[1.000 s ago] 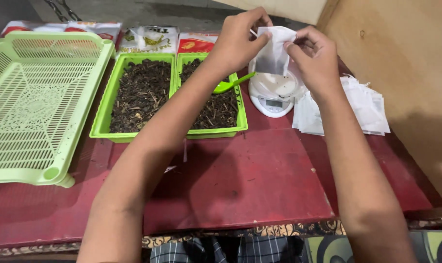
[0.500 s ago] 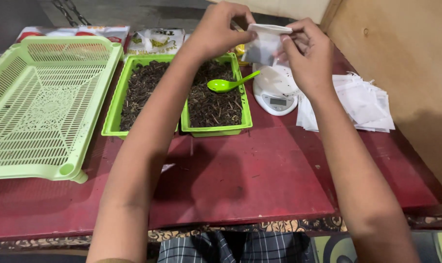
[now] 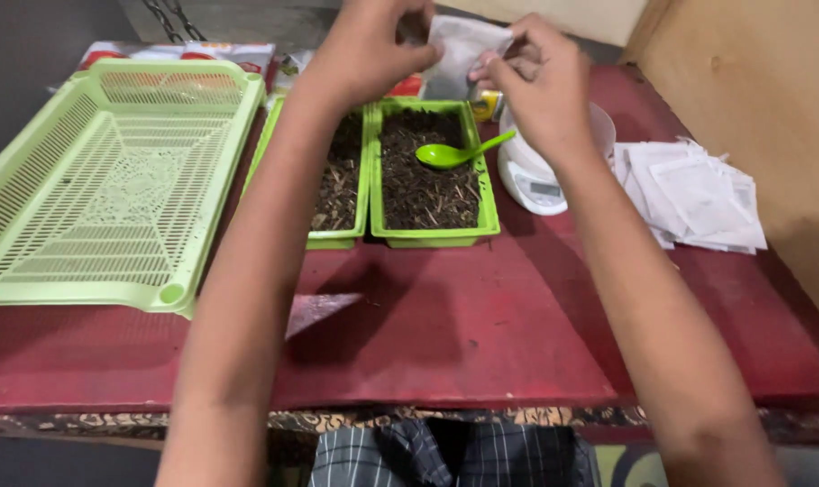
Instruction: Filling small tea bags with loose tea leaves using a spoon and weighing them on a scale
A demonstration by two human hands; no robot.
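Both hands hold one small white filter pouch [image 3: 459, 47] up above the far end of the trays. My left hand [image 3: 364, 54] pinches its left edge and my right hand [image 3: 535, 77] pinches its right edge. Below them two bright green trays [image 3: 432, 236] lie side by side, filled with dark dried leaves. A green plastic spoon [image 3: 454, 153] rests in the right tray. A small white digital scale [image 3: 540, 180] sits just right of the trays, partly hidden by my right wrist.
A large light green slotted basket [image 3: 112, 180] lies at the left on the red tabletop [image 3: 445, 334]. A pile of empty white pouches [image 3: 698, 194] lies at the right near a wooden wall [image 3: 770, 108]. Printed packets [image 3: 184, 52] lie behind the basket.
The view has shifted, so everything sits further right in the frame. Both hands moved the pouch left, from above the scale to above the trays.
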